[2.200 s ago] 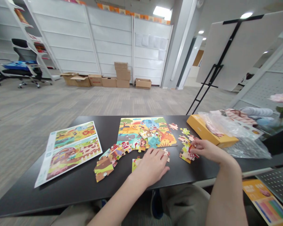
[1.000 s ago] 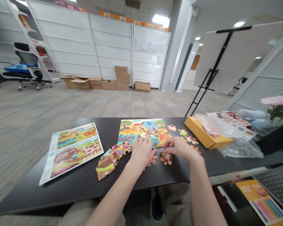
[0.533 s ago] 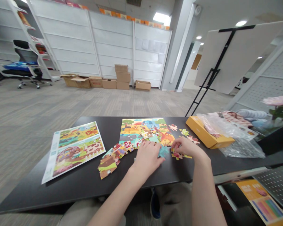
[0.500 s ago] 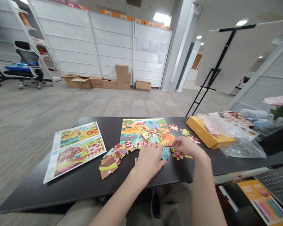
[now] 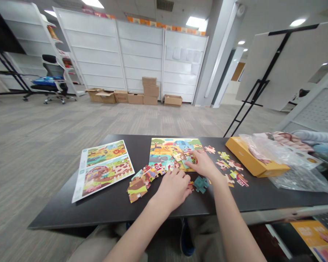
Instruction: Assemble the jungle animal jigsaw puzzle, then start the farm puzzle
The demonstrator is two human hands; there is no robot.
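Observation:
My left hand [image 5: 172, 186] rests palm down at the table's front, fingers slightly bent and a little apart. A reddish puzzle piece [image 5: 191, 185] peeks out by its fingertips, partly hidden. My right hand [image 5: 203, 165] reaches over the animal-picture puzzle board [image 5: 160, 147], thumb and fingers closed round a small puzzle piece [image 5: 192, 159] that the hand partly covers. Loose farm pieces [image 5: 177, 155] lie on the board. Just right of my left hand is a dark teal piece [image 5: 201, 184]. A joined strip of puzzle pieces [image 5: 138, 187] curves leftward from the board.
A printed picture sheet [image 5: 106, 165] lies on the black table [image 5: 62, 207] at left. Several loose pieces [image 5: 222, 165] are scattered right of the board. Beyond them sit a yellow box [image 5: 248, 160] and clear plastic bags [image 5: 297, 180].
My right hand has moved from the pieces right of the board up and left onto its lower right part. My left hand stays low. The view has swung left.

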